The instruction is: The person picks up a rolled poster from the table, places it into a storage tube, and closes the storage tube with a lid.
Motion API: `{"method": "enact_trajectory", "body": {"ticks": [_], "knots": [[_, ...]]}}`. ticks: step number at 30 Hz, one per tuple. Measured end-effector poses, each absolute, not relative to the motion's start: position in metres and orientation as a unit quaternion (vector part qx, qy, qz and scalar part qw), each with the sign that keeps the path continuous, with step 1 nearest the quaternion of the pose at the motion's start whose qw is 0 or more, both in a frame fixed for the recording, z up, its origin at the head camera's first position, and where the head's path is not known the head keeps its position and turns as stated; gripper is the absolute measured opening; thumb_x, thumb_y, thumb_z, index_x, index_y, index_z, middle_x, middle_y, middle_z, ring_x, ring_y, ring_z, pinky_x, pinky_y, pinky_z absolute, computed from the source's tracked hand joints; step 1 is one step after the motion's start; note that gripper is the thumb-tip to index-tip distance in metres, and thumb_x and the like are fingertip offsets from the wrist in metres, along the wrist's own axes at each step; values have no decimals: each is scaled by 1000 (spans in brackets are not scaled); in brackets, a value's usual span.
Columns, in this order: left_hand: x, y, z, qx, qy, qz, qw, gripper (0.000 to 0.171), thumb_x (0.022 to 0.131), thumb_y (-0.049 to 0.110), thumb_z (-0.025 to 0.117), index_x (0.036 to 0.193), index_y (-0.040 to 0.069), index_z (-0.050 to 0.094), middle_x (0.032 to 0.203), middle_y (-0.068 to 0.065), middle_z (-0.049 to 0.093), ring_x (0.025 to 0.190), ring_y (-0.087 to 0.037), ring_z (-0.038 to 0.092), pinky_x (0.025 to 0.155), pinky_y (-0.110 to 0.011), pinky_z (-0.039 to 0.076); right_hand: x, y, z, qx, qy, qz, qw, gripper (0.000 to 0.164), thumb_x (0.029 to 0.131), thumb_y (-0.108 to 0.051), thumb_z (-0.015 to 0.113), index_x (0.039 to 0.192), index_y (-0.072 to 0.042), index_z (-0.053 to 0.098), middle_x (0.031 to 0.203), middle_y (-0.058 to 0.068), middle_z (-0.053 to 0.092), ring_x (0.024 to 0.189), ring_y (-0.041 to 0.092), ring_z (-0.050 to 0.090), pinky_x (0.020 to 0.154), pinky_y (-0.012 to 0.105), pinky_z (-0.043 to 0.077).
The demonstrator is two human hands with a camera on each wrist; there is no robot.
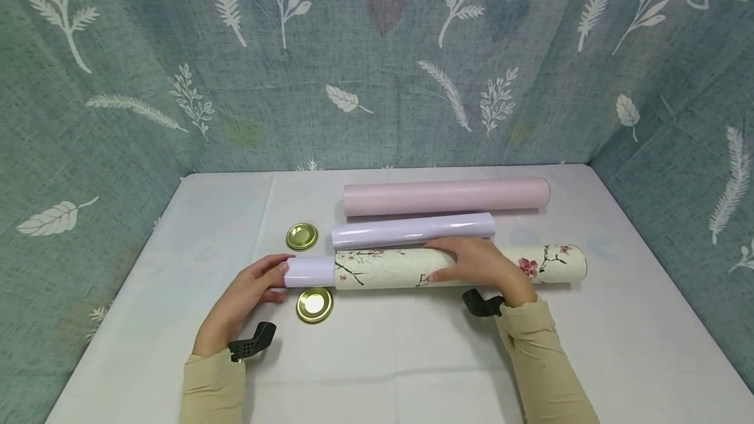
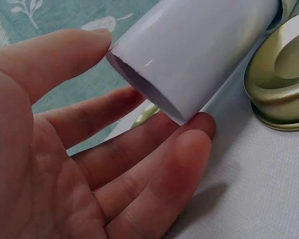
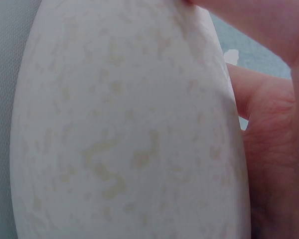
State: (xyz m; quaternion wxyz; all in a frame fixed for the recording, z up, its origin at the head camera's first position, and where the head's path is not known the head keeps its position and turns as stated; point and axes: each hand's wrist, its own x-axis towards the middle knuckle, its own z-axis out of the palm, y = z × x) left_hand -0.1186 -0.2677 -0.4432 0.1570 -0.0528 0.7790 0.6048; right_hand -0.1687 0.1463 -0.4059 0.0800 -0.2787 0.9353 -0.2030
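Note:
A cream roll (image 1: 383, 270) printed with blossom branches lies crosswise on the table. Out of its left end sticks a glossy lavender tube (image 1: 310, 272), whose hollow end shows in the left wrist view (image 2: 189, 55). My left hand (image 1: 250, 290) holds that end, thumb at the rim on one side and fingers along the other. Over the middle of the cream roll, my right hand (image 1: 474, 262) grips it with thumb and fingers on opposite sides. The right wrist view is mostly filled by the roll's mottled surface (image 3: 124, 124). How far the tube reaches inside is hidden.
A second lavender tube (image 1: 406, 230) lies just behind the cream roll, and a longer pink roll (image 1: 444, 197) behind that. One gold lid (image 1: 302, 236) sits behind the lavender end, another gold lid (image 1: 315, 305) in front of it. Patterned cloth (image 1: 377, 64) surrounds the table.

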Motion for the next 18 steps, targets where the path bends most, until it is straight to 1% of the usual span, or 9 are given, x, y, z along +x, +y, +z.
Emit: {"method": "enact_trajectory", "body": {"ticks": [8,15,18], "knots": [[-118,-266,-440,-52,777,605,163,57,86,47,52,131,14,40,116,-15,51,90,-25,59,74,-31,50,-168,146,-405,-280,935,-203,83,67,68,-65,60,124,-29,53,118,-12,55,103,15,53,83,38,42],[-119,-266,-441,-32,770,616,161,57,88,44,50,133,10,39,115,-19,51,89,-24,59,73,-32,50,-167,146,-403,-281,934,-202,83,67,68,-65,60,124,-28,53,118,-11,55,104,16,52,83,40,42],[-118,-267,-442,-36,768,618,162,55,88,45,49,131,13,41,116,-16,50,90,-24,58,73,-32,50,-167,145,-403,-281,935,-200,84,66,68,-65,60,124,-29,53,118,-12,54,104,15,52,83,39,41]]}}
